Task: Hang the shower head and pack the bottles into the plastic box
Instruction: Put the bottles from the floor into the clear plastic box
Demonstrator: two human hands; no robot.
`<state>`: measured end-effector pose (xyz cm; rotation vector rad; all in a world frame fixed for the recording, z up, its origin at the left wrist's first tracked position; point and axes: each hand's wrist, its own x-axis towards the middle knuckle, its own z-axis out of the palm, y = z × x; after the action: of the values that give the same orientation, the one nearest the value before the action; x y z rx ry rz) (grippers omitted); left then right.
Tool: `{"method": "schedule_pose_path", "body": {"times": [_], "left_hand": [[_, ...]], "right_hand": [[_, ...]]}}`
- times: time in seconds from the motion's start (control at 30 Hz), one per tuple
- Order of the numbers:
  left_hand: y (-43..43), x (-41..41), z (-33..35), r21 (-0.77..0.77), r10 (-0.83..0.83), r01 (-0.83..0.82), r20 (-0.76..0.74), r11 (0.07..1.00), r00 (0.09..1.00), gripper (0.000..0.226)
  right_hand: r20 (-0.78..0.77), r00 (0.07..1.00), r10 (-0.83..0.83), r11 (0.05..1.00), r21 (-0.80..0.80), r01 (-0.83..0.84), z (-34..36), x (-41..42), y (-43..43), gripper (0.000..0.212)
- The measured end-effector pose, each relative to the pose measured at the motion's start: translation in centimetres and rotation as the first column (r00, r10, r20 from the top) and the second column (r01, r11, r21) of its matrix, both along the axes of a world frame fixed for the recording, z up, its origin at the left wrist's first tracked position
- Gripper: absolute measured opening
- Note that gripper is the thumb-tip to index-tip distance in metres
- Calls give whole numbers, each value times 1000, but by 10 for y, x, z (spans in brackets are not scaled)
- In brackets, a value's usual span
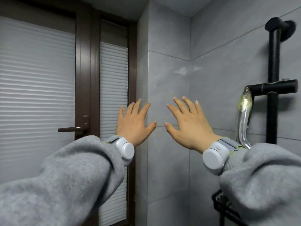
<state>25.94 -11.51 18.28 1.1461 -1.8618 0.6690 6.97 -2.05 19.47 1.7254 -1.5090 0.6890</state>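
Hands empty, the left hand and right hand are raised with fingers spread apart before the tiled wall, while the shower head seems already hung on its black holder; bottles and box are out of view, apparently still unpacked.

My left hand and right hand are spread flat, empty, with open air between the thumbs and bare grey tiled wall beyond the fingertips. Right of my right fingers, the black shower rail and clear hose crowd things; left of my left fingers, the door handle juts out.
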Motion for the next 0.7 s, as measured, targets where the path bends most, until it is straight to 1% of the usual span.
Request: {"method": "schedule_pose_path", "body": {"times": [0.13,0.3,0.5,0.6,0.7], "left_hand": [[-10,44,-16,69,82,-83,21,994,996,78],[-14,74,-43,148,175,-179,38,973,984,76],[-6,101,-93,237,305,-304,29,923,952,76],[4,114,-127,297,361,-351,22,888,932,78],[14,127,-175,378,423,-405,38,833,905,74]], "right_hand": [[52,992,114,992,46,-117,-17,36,-29,69],[87,977,196,975,87,-203,-50,66,-57,70],[127,956,263,930,229,-287,-113,88,-91,70],[175,938,301,898,279,-340,-152,98,-101,68],[221,922,319,854,354,-381,-199,112,-105,66]]}}
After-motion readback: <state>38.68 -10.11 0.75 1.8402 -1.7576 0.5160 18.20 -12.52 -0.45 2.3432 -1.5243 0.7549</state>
